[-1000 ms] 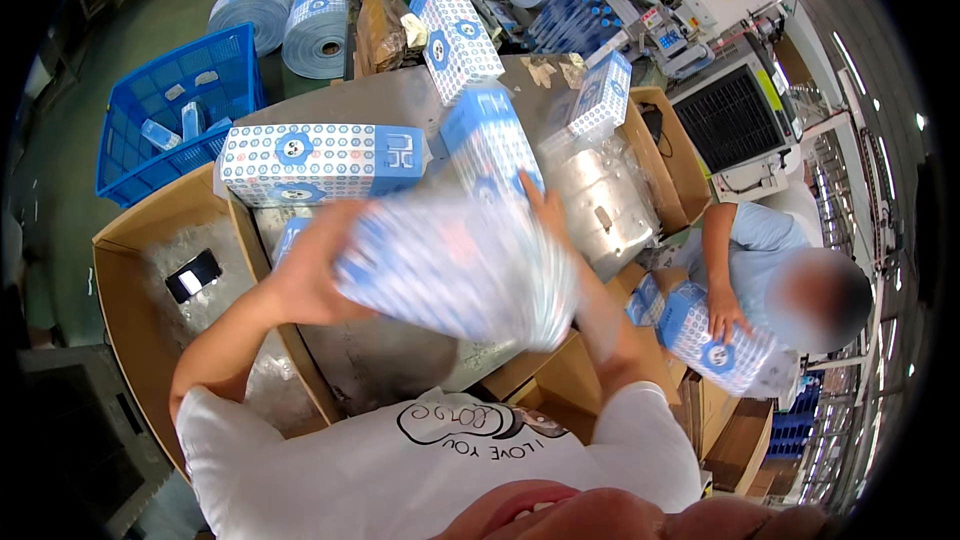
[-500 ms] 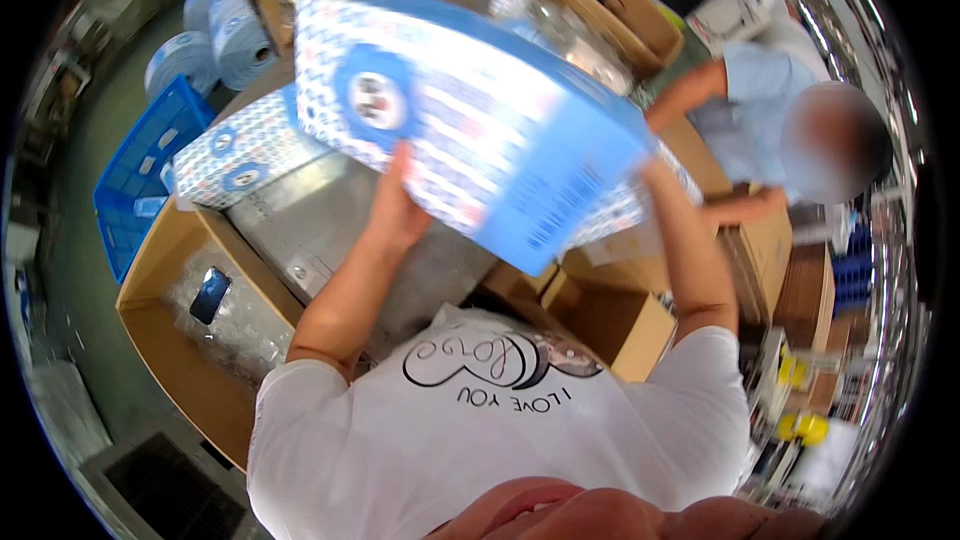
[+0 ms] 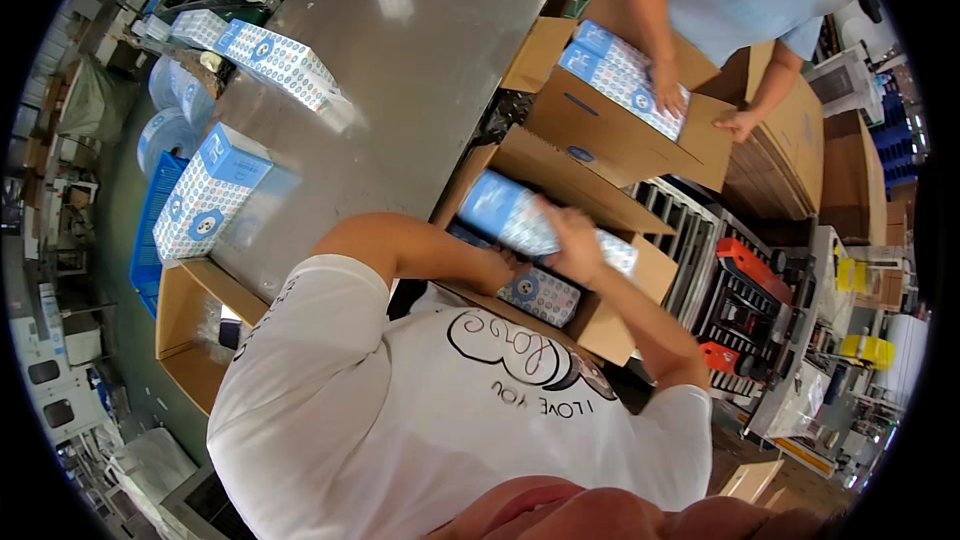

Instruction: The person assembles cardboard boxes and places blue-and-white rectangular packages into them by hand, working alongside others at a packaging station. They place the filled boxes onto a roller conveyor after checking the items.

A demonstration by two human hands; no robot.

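An open cardboard carton (image 3: 530,155) stands at the table's right side, with blue-and-white printed packs inside it. My right hand (image 3: 575,242), a little blurred, grips the top of the farther pack (image 3: 500,210), which sits slightly tilted in the carton. My left forearm crosses in front of my chest, and my left hand (image 3: 508,268) reaches into the carton between that pack and a nearer pack (image 3: 543,295). Most of the left hand's fingers are hidden.
A metal table (image 3: 400,90) carries several similar packs (image 3: 215,195) along its left side. Across from me a person in light blue has hands on a pack (image 3: 625,75) in another carton (image 3: 600,130). Rollers (image 3: 690,230) and a red-handled tool (image 3: 750,270) lie right; a blue crate (image 3: 150,230) stands left.
The packs I held up in both hands over the table are lowered into the carton at the right. My view has turned, and the person opposite now has hands on a pack.
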